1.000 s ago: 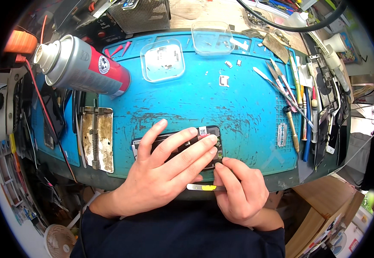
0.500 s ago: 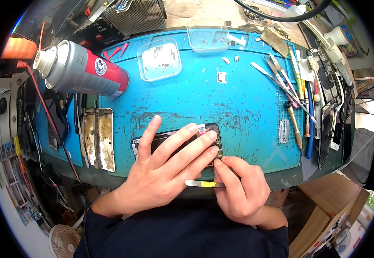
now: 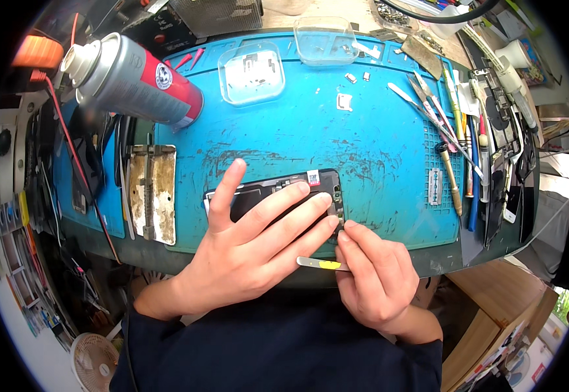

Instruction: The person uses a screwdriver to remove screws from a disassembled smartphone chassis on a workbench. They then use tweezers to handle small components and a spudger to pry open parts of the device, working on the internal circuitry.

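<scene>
An opened black smartphone [image 3: 272, 185] lies on the blue work mat, its inner parts showing. Across it my left hand [image 3: 248, 251] is spread, fingers stretched out and resting on the phone, hiding much of its middle. My right hand [image 3: 381, 274] is closed at the phone's lower right corner, its thumb and forefinger pinched close to the edge. In that hand are metal tweezers [image 3: 323, 263] with a yellow patch, their end sticking out to the left; the tips are hidden. A small white label [image 3: 313, 178] sits at the phone's far edge.
Two clear plastic boxes [image 3: 251, 98] with small parts stand at the back. A red and silver spray can [image 3: 147, 81] leans at the left, near a metal holder [image 3: 153, 196]. Tweezers and brushes [image 3: 451, 124] lie at the right beside a razor blade [image 3: 435, 187].
The whole view has shifted slightly, so the mat's things sit higher and further right. My left fingers have drawn back a little from the label, baring more of the phone's far edge.
</scene>
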A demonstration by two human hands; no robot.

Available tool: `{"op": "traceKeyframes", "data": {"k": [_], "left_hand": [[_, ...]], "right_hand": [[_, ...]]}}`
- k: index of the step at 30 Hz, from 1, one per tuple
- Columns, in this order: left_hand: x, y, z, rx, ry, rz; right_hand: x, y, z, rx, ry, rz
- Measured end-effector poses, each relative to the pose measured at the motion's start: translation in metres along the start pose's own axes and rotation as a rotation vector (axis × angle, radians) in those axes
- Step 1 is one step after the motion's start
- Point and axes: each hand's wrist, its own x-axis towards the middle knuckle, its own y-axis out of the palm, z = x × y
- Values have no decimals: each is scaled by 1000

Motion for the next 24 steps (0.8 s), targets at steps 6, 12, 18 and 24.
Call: {"op": "traceKeyframes", "data": {"k": [6,12,18,24], "left_hand": [[2,0,1,-41,-6,-3],[0,2,3,-43,10,-9],[-1,3,4,-42,29,-10],[0,1,4,-32,42,-20]], "right_hand": [[-1,-2,-2,54,17,4],[0,-4,-4,81,0,23],[0,-4,-3,50,-13,16],[3,-9,-4,105,34,17]]}}
